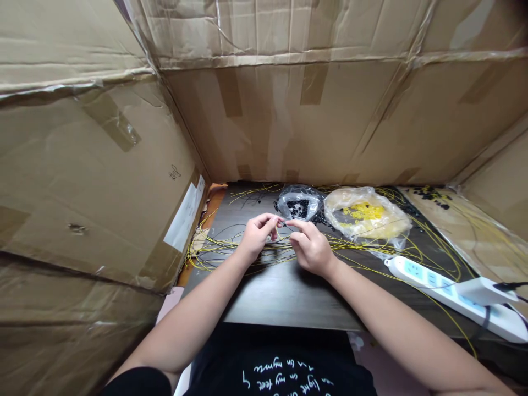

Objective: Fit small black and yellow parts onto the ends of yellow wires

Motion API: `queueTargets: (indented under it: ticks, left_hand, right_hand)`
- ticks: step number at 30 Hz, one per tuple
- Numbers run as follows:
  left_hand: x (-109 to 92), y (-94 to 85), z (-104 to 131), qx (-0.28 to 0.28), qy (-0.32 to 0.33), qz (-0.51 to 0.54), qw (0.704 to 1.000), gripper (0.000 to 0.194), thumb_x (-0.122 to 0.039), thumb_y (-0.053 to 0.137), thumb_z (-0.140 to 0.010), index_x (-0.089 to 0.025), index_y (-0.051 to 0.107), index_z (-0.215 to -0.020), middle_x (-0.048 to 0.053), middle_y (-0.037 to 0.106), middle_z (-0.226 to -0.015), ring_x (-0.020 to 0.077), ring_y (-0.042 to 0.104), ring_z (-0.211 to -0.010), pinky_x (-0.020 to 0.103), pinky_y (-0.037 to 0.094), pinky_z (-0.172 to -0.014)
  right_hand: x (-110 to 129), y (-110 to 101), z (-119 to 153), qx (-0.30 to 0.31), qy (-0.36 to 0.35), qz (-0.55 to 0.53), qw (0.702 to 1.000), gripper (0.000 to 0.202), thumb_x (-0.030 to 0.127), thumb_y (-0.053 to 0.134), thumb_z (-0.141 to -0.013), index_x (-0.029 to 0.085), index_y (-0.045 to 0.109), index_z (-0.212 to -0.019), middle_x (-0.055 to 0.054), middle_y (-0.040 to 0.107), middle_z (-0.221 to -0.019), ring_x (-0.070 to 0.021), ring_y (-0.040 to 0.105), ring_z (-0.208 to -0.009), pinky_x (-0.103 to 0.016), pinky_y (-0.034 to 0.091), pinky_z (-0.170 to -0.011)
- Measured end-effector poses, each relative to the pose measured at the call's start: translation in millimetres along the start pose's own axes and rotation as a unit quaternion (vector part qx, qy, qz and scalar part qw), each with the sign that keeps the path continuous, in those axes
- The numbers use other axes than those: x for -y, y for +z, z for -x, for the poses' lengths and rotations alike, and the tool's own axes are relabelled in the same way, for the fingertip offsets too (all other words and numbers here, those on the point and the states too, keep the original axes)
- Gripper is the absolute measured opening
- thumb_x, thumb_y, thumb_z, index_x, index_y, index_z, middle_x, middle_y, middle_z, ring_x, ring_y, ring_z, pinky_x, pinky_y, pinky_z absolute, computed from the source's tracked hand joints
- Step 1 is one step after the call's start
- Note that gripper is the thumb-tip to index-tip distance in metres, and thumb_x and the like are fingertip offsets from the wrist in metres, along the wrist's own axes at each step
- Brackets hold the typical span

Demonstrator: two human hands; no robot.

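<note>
My left hand point(260, 234) is closed in a pinch above the dark table, with a thin yellow wire between its fingertips. Close to its right, my right hand point(310, 245) has its index finger stretched toward the left fingertips and its other fingers curled. A tiny dark piece seems to sit where the fingertips meet, too small to make out. Beneath both hands runs a loose bundle of yellow and black wires point(342, 242). Just behind them stand a clear bag of small black parts point(297, 209) and a larger clear bag of yellow parts point(363, 212).
Cardboard walls point(280, 121) enclose the table point(284, 297) at the back and sides. A white power strip point(437, 286) with a plugged-in adapter point(487, 290) lies at the right. Black and yellow bits point(433, 195) are scattered on cardboard at the back right.
</note>
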State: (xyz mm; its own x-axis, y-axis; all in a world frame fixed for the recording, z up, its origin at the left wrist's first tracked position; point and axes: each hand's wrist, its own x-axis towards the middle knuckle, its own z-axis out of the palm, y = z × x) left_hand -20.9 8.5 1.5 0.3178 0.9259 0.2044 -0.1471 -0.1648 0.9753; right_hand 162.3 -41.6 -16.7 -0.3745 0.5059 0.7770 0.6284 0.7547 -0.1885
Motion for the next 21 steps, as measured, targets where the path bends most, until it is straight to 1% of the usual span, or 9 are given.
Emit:
queueTargets:
  ticks: [4, 6, 8, 10, 13, 16, 21]
  left_hand:
    - [-0.6, -4.8, -3.0, -0.040, 0.022, 0.018, 0.999, 0.033, -0.046, 0.068, -0.083, -0.014, 0.071, -0.091, 0.001, 0.061, -0.077, 0.0063, 0.052, -0.052, 0.022, 0.045, -0.049]
    - [-1.6, -6.6, -4.1, -0.056, 0.033, 0.021, 0.998, 0.032, -0.046, 0.069, -0.082, -0.014, 0.070, -0.089, 0.000, 0.061, -0.077, 0.0058, 0.052, -0.051, 0.021, 0.044, -0.048]
    - [-2.5, -7.6, -4.5, -0.070, 0.038, 0.021, 0.997, 0.032, -0.046, 0.070, -0.082, -0.014, 0.069, -0.087, 0.000, 0.061, -0.076, 0.0054, 0.051, -0.051, 0.020, 0.044, -0.047]
    - [-2.9, -7.9, -4.4, -0.076, 0.041, 0.020, 0.996, 0.032, -0.046, 0.069, -0.083, -0.014, 0.069, -0.086, 0.000, 0.060, -0.076, 0.0053, 0.051, -0.050, 0.020, 0.044, -0.047]
    - [-3.2, -7.9, -3.7, -0.068, 0.043, 0.014, 0.997, 0.031, -0.046, 0.068, -0.084, -0.015, 0.069, -0.088, 0.001, 0.061, -0.076, 0.0056, 0.051, -0.051, 0.019, 0.044, -0.047]
    - [-3.8, -7.9, -3.2, -0.054, 0.030, 0.010, 0.998, 0.033, -0.047, 0.065, -0.086, -0.014, 0.069, -0.090, 0.001, 0.060, -0.075, 0.0061, 0.052, -0.051, 0.020, 0.044, -0.048]
    - [-5.6, -8.2, -2.8, -0.030, -0.011, 0.036, 0.999, 0.034, -0.047, 0.064, -0.086, -0.014, 0.070, -0.092, 0.001, 0.059, -0.075, 0.0072, 0.054, -0.052, 0.020, 0.044, -0.049]
  right_hand:
    - [-3.7, 0.2, 1.0, -0.003, 0.023, 0.041, 0.999, 0.012, 0.015, 0.053, -0.090, 0.021, 0.057, -0.100, -0.011, 0.062, -0.121, -0.0231, 0.056, -0.092, -0.039, 0.049, -0.080]
    - [-6.1, 1.0, 1.4, -0.002, 0.031, 0.055, 0.998, 0.013, 0.014, 0.053, -0.090, 0.020, 0.058, -0.101, -0.009, 0.067, -0.106, -0.0210, 0.055, -0.083, -0.035, 0.047, -0.075]
    - [-8.0, 1.8, 1.8, -0.006, 0.036, 0.072, 0.997, 0.015, 0.013, 0.053, -0.091, 0.019, 0.059, -0.104, -0.007, 0.069, -0.092, -0.0191, 0.053, -0.075, -0.032, 0.045, -0.069]
    - [-9.2, 2.5, 2.2, -0.018, 0.040, 0.089, 0.995, 0.019, 0.013, 0.053, -0.092, 0.017, 0.060, -0.109, -0.006, 0.069, -0.089, -0.0179, 0.051, -0.071, -0.030, 0.044, -0.066]
    - [-9.5, 2.9, 2.9, -0.022, 0.041, 0.103, 0.994, 0.023, 0.014, 0.054, -0.092, 0.015, 0.061, -0.115, -0.007, 0.071, -0.094, -0.0173, 0.052, -0.073, -0.030, 0.044, -0.069]
    - [-8.7, 2.8, 3.9, -0.010, 0.049, 0.100, 0.994, 0.018, 0.016, 0.054, -0.093, 0.015, 0.064, -0.108, -0.006, 0.070, -0.089, -0.0174, 0.052, -0.074, -0.031, 0.044, -0.073]
    - [-5.9, 2.0, 5.0, -0.013, 0.057, 0.084, 0.995, 0.010, 0.019, 0.056, -0.093, 0.016, 0.065, -0.098, -0.005, 0.067, -0.081, -0.0162, 0.051, -0.070, -0.030, 0.042, -0.070]
